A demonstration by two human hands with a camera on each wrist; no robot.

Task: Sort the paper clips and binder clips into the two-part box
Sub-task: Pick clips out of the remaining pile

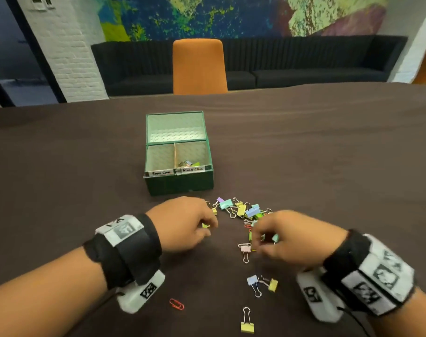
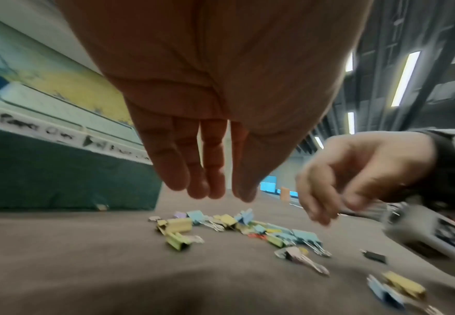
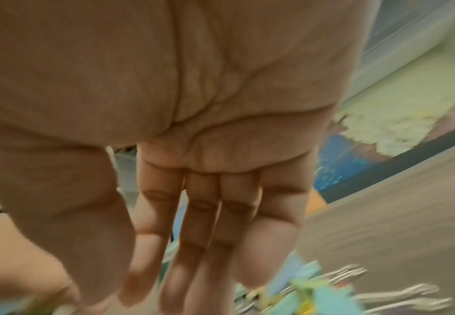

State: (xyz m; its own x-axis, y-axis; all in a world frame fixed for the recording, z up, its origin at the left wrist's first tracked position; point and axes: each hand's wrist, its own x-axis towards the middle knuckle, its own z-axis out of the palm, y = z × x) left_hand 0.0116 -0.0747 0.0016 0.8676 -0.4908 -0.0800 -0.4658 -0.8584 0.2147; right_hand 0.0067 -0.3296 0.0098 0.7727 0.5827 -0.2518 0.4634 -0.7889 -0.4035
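The green two-part box stands open, labelled for paper clips on the left and binder clips on the right. A few binder clips lie in its right part. A pile of coloured clips lies in front of the box. My left hand hovers at the pile's left edge; in the left wrist view its fingers hang straight and hold nothing, above a yellow-green clip. My right hand is curled over the pile's near end and seems to pinch a teal binder clip. The right wrist view is blurred.
Loose on the brown table near me: a pink binder clip, a blue one, two yellow ones and a red paper clip. An orange chair stands at the far edge.
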